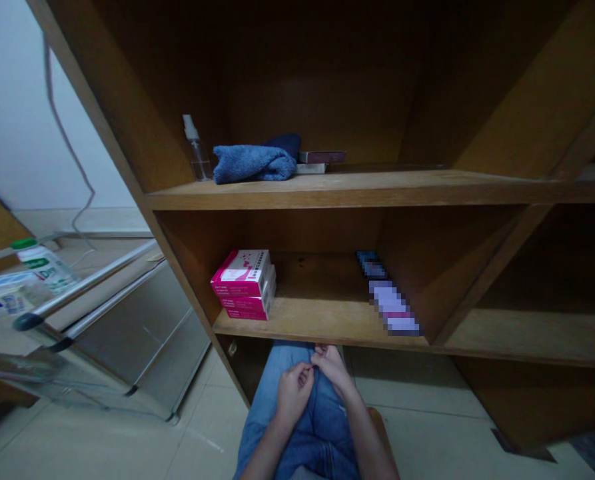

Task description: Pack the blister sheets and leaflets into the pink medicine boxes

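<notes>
The front edge of the lower shelf (322,326) is hiding the knees of the jeans (264,408); the left hand (296,390) and right hand (330,367) are meeting near that edge, anything between their curled fingers being too small to tell; the picture's bottom is cutting off both forearms; a coarse mosaic is masking the long item (396,308) by the shelf's front right corner; fine print on the pink boxes (243,285) is blurring; on the upper shelf (377,191), a blue towel (254,164) is partly covering two flat boxes (322,158).
</notes>
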`<state>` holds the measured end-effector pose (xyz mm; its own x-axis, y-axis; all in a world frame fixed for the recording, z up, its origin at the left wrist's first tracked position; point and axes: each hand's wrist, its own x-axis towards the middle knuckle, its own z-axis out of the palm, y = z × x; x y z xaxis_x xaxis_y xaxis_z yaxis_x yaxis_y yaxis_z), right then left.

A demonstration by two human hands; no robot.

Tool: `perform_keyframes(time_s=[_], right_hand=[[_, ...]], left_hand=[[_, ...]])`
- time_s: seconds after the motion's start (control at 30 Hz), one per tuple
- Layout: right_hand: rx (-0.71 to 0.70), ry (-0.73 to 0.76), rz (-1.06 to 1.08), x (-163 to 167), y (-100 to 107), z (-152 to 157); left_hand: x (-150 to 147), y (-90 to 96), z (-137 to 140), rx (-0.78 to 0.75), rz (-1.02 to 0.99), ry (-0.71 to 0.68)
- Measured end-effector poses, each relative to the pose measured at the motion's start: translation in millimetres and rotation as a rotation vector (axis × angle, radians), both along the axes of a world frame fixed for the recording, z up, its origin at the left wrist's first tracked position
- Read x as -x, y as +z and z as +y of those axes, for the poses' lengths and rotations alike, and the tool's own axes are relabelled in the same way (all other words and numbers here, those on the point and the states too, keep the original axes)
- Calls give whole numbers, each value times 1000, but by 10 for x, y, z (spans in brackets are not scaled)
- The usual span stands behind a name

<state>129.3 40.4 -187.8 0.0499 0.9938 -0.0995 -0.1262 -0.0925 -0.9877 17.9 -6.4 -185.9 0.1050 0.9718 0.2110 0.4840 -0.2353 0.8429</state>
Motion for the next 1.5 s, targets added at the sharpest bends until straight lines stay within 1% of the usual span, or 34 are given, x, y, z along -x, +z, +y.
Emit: perform_keyframes(time_s=[0.13, 0.3, 0.53, 0.7, 0.9, 1.03, 1.2, 1.5], right_hand=[[-11, -3, -28, 8, 1, 16], [-4, -33, -83, -25, -26, 53], [-5, -79, -144, -77, -48, 66], [-7, -115, -164, -85, -46, 68], [4, -112, -123, -89, -44, 57], [9, -119, -100, -97, -33, 47], [19, -130, -77, -99, -12, 36], [65, -122, -10, -101, 29, 5]], left_hand=[[-6, -29, 5, -46, 119, 26], [-3, -43, 7, -61, 111, 29], [9, -100, -2, -62, 155, 27], [16, -125, 2, -98, 189, 22], [19, -106, -8, -144, 218, 17], [22, -91, -14, -154, 260, -9], [13, -66, -19, -170, 288, -2], [14, -38, -30, -163, 291, -11]])
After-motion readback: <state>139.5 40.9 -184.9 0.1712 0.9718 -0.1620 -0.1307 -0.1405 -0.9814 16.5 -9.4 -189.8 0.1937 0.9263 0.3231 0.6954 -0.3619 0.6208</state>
